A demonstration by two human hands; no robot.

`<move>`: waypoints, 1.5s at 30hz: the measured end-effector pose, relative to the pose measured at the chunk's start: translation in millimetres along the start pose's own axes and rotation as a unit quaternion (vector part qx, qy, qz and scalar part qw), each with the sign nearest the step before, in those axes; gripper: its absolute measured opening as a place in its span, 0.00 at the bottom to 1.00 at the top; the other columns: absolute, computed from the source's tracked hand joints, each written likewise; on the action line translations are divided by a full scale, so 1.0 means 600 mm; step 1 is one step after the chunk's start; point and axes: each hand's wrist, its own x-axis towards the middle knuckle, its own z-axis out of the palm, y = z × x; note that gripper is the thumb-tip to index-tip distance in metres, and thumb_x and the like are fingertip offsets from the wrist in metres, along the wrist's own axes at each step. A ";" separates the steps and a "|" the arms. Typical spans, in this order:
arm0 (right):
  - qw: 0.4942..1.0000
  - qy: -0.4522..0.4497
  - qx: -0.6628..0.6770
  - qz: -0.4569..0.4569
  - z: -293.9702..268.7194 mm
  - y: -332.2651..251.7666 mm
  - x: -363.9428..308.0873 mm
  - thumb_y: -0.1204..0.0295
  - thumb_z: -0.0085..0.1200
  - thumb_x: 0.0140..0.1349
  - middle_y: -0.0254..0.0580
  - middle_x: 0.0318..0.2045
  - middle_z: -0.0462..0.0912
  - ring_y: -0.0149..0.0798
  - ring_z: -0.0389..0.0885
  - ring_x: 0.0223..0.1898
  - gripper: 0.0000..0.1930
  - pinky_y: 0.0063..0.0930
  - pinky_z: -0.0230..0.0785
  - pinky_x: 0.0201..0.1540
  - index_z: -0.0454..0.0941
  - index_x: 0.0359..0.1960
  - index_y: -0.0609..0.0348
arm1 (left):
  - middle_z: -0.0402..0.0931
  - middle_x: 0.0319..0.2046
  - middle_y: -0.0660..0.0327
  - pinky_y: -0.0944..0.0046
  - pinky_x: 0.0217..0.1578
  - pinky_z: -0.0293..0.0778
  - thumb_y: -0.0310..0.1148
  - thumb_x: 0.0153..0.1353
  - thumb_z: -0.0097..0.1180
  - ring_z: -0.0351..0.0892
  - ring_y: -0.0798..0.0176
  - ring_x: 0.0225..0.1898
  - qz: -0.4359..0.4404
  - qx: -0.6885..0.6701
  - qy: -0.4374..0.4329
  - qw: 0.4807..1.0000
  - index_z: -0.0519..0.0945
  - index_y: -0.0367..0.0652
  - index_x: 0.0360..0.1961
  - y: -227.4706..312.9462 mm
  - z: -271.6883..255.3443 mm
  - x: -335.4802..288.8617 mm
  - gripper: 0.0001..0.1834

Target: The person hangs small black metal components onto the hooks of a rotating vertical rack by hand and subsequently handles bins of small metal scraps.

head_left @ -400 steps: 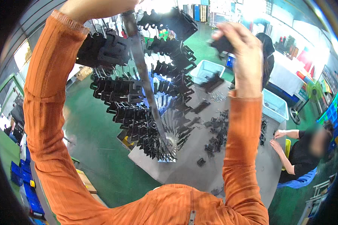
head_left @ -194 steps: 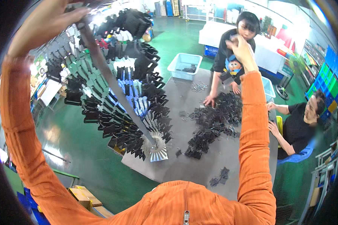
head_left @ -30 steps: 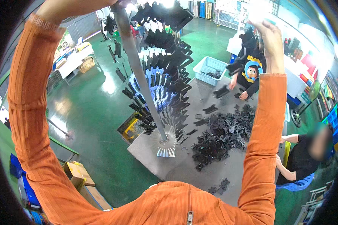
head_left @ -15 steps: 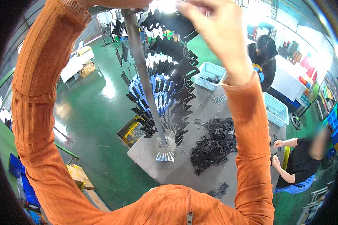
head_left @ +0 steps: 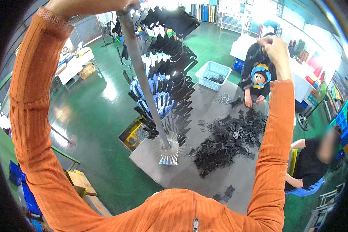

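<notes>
At the upper edge, my left hand (head_left: 96, 5) is closed at the top of an upright grey metal pole (head_left: 145, 71); the edge cuts off part of the hand. Around the pole hang many small black parts (head_left: 183, 62) on hooks, tier over tier. A ribbed, fanned metal base (head_left: 168, 152) carries the pole on the grey table (head_left: 150, 158). My right hand (head_left: 275, 48) is raised at the upper right, away from the rack, with its fingers bent together. Whatever those fingers may hold cannot be made out.
A heap of black parts (head_left: 228, 141) and scattered metal hooks (head_left: 223, 99) lie on the table. Behind them stands a light blue basket (head_left: 214, 75). A yellow-lined bin (head_left: 133, 133) is left of the base. Two people in black (head_left: 255, 69) work at the far and right sides.
My right hand has moved away from the rack's top to the right. My left hand and the pole's top have shifted slightly left. The far person's hands now show at the heap.
</notes>
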 end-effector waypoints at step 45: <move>0.935 -0.036 0.351 0.031 0.012 -0.189 0.030 0.62 0.58 0.57 0.27 0.29 0.81 0.20 0.68 0.32 0.13 0.15 0.54 0.35 0.84 0.33 0.59 | 0.77 0.45 0.45 0.60 0.49 0.73 0.17 0.48 0.49 0.79 0.50 0.46 0.014 -0.038 -0.037 0.998 0.75 0.33 0.50 -0.065 0.022 0.029 0.24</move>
